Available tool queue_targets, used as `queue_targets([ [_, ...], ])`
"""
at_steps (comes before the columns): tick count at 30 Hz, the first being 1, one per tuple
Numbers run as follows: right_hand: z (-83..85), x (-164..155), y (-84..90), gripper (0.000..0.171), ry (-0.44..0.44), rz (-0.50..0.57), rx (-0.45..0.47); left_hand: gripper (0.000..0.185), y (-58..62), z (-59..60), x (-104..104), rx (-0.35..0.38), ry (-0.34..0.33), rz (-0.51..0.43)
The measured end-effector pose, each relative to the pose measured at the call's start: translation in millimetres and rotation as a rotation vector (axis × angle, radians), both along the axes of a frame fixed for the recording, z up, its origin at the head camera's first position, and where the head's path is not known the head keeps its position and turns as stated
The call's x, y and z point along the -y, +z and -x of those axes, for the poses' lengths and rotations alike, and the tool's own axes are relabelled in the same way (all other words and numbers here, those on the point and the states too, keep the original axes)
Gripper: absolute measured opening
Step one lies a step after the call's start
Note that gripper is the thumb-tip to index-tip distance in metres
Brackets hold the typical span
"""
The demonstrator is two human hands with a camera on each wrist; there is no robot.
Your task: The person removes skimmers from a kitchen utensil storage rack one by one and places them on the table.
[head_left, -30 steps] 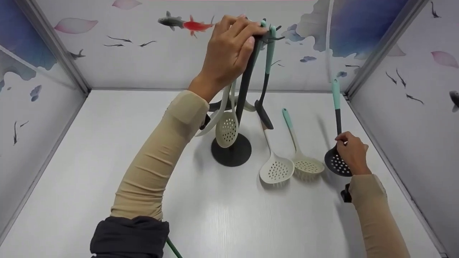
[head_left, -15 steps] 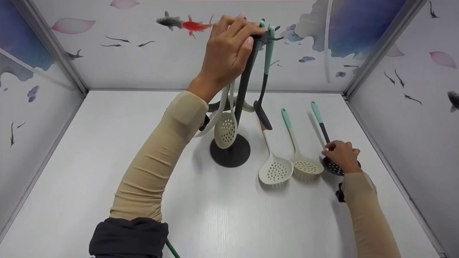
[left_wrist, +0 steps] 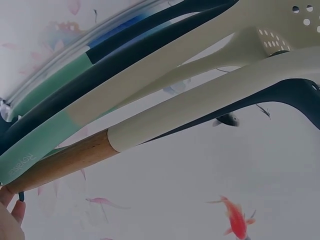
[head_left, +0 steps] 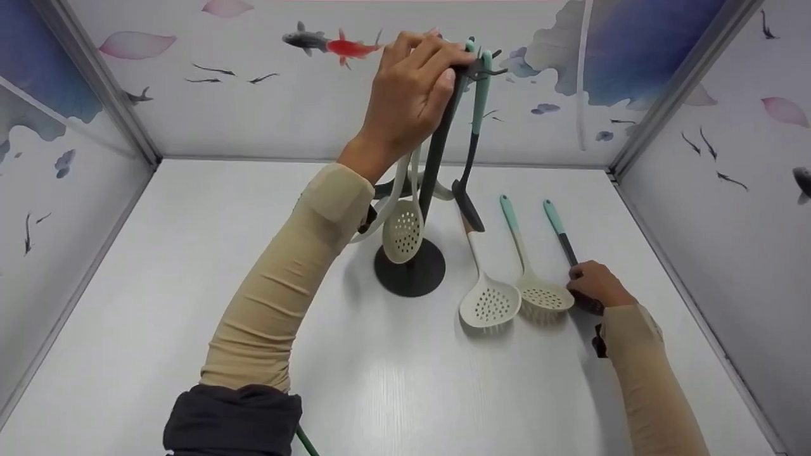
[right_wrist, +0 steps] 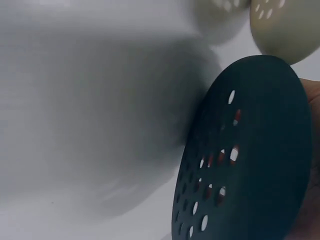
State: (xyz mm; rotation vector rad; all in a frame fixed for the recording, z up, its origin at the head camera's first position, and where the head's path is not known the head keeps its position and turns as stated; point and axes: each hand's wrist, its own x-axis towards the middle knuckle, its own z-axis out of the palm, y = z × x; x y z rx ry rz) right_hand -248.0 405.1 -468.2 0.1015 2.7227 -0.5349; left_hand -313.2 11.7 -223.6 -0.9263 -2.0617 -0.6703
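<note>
A dark utensil stand (head_left: 409,271) rises from its round base in the middle of the white table (head_left: 190,285). My left hand (head_left: 415,88) grips the top of the stand, where several utensils hang, among them a cream slotted spoon (head_left: 403,228) and a dark spatula (head_left: 467,202). In the left wrist view their handles (left_wrist: 150,85) fan out close to the camera. My right hand (head_left: 592,285) holds a black skimmer with a teal handle (head_left: 557,225) and lays it on the table. Its perforated head (right_wrist: 250,160) fills the right wrist view.
Two cream skimmers (head_left: 489,304) (head_left: 542,296) lie side by side on the table, just left of the black one. Printed walls with fish close in the back and both sides. A green cord (head_left: 305,440) shows at the bottom edge.
My right hand has lowered the black skimmer from upright to flat on the table beside the cream ones. The left hand has stayed on the stand's top.
</note>
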Motion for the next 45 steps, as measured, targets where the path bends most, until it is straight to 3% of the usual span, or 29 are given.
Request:
queue_targets([
  [8, 3.9, 9, 13.6, 0.05, -0.053, 0.031, 0.056, 0.04, 3.4, -2.1, -1, 0.035, 0.012, 0.01],
  [11, 9.8, 19, 24.5, 0.054, -0.083, 0.048, 0.038, 0.041, 4.6, -3.0, 0, 0.059, 0.009, 0.014],
  [15, 18.4, 42, 46.3, 0.053, -0.072, 0.135, -0.09, 0.041, 7.4, -3.1, 1, 0.075, 0.011, 0.023],
  [22, 22.6, 107, 81.2, 0.049, 0.079, 0.397, -0.391, 0.041, 5.2, -3.3, 3, 0.103, 0.031, 0.024],
  [29, 25.5, 169, 103.7, 0.062, 0.206, 0.677, -0.477, 0.035, 5.0, -1.6, -1, 0.122, 0.046, 0.016],
  [37, 33.8, 201, 103.8, 0.062, 0.224, 0.884, -0.522, 0.034, 3.8, -1.1, -1, 0.111, 0.033, -0.007],
  [45, 29.3, 200, 97.0, 0.035, 0.142, 0.936, -0.635, 0.036, 3.6, -2.0, -3, 0.117, 0.028, -0.004],
])
